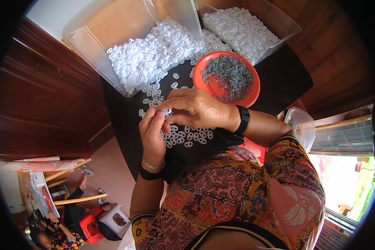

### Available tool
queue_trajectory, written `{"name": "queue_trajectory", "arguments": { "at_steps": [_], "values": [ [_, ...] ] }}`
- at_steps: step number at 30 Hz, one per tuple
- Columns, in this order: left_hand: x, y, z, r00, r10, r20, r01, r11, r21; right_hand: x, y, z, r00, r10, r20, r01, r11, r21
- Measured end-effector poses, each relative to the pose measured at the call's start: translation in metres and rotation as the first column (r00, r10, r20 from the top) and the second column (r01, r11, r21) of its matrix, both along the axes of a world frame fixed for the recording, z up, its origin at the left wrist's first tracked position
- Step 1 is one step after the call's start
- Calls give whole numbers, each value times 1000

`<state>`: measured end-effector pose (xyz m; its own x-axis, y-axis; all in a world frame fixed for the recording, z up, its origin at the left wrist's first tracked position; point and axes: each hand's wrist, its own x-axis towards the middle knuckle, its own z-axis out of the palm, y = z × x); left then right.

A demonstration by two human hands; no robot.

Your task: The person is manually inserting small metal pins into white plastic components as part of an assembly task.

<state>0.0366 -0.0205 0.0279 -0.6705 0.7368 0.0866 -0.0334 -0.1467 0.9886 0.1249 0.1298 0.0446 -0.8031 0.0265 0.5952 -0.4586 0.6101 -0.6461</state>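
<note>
Plate (208, 85) right of tub (96, 37)

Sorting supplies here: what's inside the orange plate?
The orange plate holds a heap of small grey metal pins. Its near-left rim is hidden behind the right hand.

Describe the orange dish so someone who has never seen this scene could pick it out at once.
On the dark table, just beyond the right hand, sits a round orange dish. Unlike the clear bins of white rings, it holds a heap of small grey pins.

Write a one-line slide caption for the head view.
Both hands pinch one small white ring above a dark table.
</note>
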Motion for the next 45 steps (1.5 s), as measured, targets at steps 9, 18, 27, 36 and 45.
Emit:
{"name": "queue_trajectory", "arguments": {
  "at_steps": [9, 18, 27, 36, 45],
  "values": [
    [5, 4, -3, 998, 46, 30, -47, 999, 22, 0, -3, -4, 998, -64, 3, 64, 993, 99],
    [5, 3, -7, 999, 47, -12, -46, 999, 12, 2, -2, -4, 999, -32, 16, 31, 998, 59],
    [5, 2, -6, 998, 37, -41, -36, 999, 9, 1, -1, -5, 1000, -8, 14, 7, 999, 40],
    [6, 2, -5, 998, 55, -17, -55, 998, 29, 0, -3, -5, 1000, 11, 13, -11, 1000, -23],
    [7, 2, -3, 994, 89, -70, -87, 996, 20, -1, -2, -10, 998, -27, 54, 32, 995, -94]
  ]
}}
